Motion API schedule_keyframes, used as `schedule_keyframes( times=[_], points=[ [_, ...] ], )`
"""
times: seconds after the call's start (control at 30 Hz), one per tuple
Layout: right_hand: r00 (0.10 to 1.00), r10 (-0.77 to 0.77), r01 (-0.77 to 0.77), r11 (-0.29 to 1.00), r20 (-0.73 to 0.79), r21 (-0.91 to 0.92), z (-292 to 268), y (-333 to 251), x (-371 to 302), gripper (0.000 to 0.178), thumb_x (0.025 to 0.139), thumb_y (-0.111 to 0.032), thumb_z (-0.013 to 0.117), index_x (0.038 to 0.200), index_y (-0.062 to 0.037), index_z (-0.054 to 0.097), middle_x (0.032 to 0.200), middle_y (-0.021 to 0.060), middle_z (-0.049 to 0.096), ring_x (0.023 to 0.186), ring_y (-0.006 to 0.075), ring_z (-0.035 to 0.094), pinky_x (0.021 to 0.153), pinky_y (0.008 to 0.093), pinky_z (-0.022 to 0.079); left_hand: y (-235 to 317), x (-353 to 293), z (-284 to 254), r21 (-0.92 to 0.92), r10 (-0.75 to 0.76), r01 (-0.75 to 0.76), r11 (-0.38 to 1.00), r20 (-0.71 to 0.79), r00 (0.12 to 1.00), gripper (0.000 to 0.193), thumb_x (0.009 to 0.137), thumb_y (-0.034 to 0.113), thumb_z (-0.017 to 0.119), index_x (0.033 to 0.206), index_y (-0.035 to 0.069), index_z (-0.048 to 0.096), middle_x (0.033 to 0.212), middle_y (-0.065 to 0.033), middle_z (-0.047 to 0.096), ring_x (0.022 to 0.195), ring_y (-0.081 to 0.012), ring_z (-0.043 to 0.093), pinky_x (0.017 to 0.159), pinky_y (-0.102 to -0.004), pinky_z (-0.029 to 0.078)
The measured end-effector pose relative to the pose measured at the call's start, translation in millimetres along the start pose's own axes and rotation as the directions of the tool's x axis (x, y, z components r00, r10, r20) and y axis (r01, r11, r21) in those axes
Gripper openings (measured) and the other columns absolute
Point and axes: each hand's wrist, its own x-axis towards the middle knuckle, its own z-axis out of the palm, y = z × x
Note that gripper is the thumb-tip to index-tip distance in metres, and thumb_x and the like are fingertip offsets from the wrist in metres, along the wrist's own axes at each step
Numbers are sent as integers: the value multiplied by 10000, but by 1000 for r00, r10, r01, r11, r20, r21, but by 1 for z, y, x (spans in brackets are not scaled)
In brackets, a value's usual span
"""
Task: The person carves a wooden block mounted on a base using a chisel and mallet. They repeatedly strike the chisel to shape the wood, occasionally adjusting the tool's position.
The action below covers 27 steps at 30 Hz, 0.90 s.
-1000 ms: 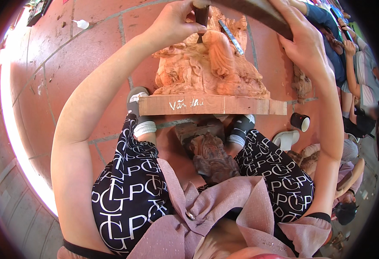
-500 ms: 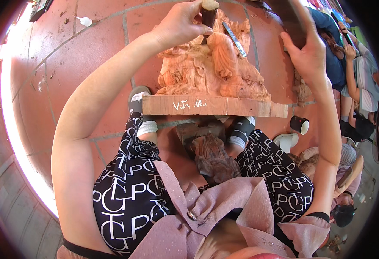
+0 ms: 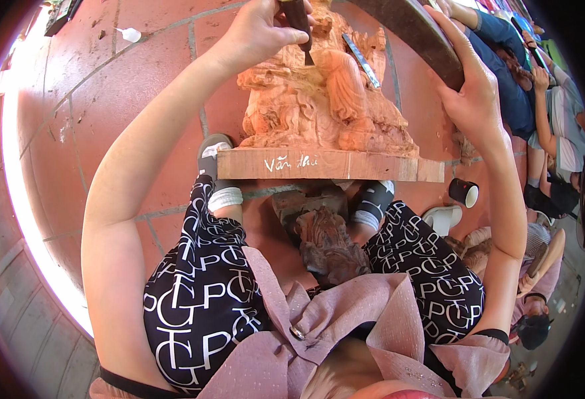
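Pinching dark tool (image 3: 298,21) in our left hand (image 3: 257,32) | clasping dark bar (image 3: 417,34) in our right hand (image 3: 473,94), top | wooden carving (image 3: 292,106) upper centre: likely heavy, stiff, chippable; we'd grip its base (image 3: 366,165)

Pic's bright o'all. Strongest light = blown-out white band (image 3: 13,186) far L of wood carving (image 3: 322,100), w/ bluish-purple fringing; floor tiles (image 3: 119,86) betw. the two look pale, slightly washed out. Carving's lit warm & fairly even, detail clear, soft shading in its folds. Dimmer just below carving, where small dark sculpture (image 3: 329,246) sits in shade. Far R of carving, people (image 3: 565,126) look soft & squashed. Paving (image 3: 33,319) far L of carving bends hard; black fisheye vignette outermost.
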Motion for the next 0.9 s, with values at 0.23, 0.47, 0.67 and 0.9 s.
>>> schedule_keyframes(
  times=[0.23, 0.47, 0.67, 0.9],
  points=[
    [978, -41, 76, 983, 206, -166, -12, -57, 8, 740, 831, 75, 669, 1488, -200, 468, 1246, 133, 663, 1083, 195, 660, 944, 309, 495, -2, -8, 3, 64, -71, 72, 995, -13, 997, 368, 783, -76, 722, 1110, 29, 591, 997, -47, 659, 897, -134, 654, 793, -298, 551],
    [980, -198, 194, 972, -21, -135, -3, -60, 16, 756, 740, 87, 656, 1454, -15, 430, 1304, 261, 595, 1262, 347, 585, 1035, 345, 451, 20, -18, 18, 257, -67, 59, 965, 21, 998, 306, 816, -49, 717, 1067, 45, 569, 990, -55, 648, 878, -152, 669, 784, -308, 571],
    [878, 167, 118, 833, 449, -540, -13, -95, 54, 754, 767, 84, 651, 1470, -76, 428, 1309, 249, 581, 1183, 415, 602, 986, 432, 498, -3, -32, 17, 127, -72, 79, 989, -64, 995, 311, 895, -88, 648, 1164, 50, 573, 1106, -28, 662, 1074, -130, 661, 949, -290, 550],
    [966, -98, 203, 858, 237, -472, -1, -89, 50, 757, 762, 51, 599, 1472, -168, 452, 1050, 205, 620, 979, 419, 635, 821, 474, 518, 6, -30, 15, 132, -27, 31, 991, -34, 999, 301, 885, -60, 678, 1155, 44, 592, 1081, -48, 692, 1103, -152, 665, 946, -295, 554]
  ],
)
